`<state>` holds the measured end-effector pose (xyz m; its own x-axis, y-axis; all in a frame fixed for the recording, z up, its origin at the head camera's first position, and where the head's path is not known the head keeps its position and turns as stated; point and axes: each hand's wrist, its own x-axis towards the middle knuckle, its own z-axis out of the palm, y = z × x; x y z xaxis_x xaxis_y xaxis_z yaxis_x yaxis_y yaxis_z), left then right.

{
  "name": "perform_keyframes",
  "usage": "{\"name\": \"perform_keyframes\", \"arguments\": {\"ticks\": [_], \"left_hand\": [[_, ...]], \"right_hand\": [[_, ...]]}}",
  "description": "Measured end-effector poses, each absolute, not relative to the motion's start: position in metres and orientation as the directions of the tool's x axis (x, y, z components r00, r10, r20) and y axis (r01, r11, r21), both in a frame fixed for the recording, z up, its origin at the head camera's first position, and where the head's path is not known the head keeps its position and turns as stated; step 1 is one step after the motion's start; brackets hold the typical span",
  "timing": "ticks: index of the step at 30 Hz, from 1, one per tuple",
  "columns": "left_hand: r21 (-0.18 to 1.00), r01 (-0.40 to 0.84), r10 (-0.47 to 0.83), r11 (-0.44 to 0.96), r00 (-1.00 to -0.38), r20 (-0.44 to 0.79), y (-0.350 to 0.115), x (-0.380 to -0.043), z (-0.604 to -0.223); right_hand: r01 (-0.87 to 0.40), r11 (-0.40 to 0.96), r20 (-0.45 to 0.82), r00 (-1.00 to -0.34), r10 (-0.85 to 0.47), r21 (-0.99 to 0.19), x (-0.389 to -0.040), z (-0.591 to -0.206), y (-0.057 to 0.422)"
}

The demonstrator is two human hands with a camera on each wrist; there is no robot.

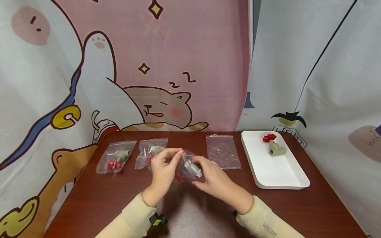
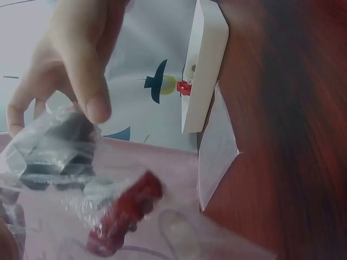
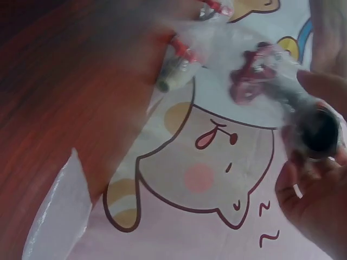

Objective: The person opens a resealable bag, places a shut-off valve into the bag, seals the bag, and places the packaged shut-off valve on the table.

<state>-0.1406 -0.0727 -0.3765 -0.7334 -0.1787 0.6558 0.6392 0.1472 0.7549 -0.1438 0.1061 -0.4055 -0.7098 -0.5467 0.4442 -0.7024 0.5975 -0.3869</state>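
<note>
My left hand pinches the edge of a clear zip bag with a red line along its top. Inside the bag is a grey pipe valve, whose red handwheel hangs lower in the left wrist view. My right hand grips the valve body through the plastic, thumb on one side and fingers on the other. The right wrist view shows the valve's dark round opening close to the fingers. Both hands are raised over the table's middle.
Two more bagged valves lie to the left, one at the far left and one behind my left hand. A flat clear bag lies right of centre. The white tray holds an unbagged valve with a red handwheel.
</note>
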Motion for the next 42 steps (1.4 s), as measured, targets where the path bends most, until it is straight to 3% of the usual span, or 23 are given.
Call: {"name": "perform_keyframes", "arguments": {"ticks": [8,17,21,31,42], "left_hand": [[0.769,0.624,-0.182,0.142,-0.747,0.64,-0.075,-0.139,-0.376],[0.813,0.578,-0.209,0.066,-0.789,0.578,-0.081,-0.143,-0.382],[0.828,0.559,-0.212,0.054,-0.804,0.556,-0.08,-0.141,-0.378],[0.82,0.572,-0.196,0.016,-0.802,0.564,-0.083,-0.152,-0.397],[0.818,0.574,-0.179,0.035,-0.802,0.57,-0.081,-0.142,-0.383]], "right_hand": [[-0.794,0.466,0.557,-0.606,-0.567,-0.39,-0.146,-0.409,0.115],[-0.932,0.229,0.676,-0.361,-0.643,-0.28,-0.154,-0.4,0.125],[-0.953,0.191,0.709,-0.304,-0.637,-0.237,-0.155,-0.401,0.124],[-0.904,0.11,0.72,-0.399,-0.568,-0.414,-0.156,-0.411,0.123],[-0.895,0.096,0.731,-0.415,-0.542,-0.436,-0.156,-0.408,0.128]]}}
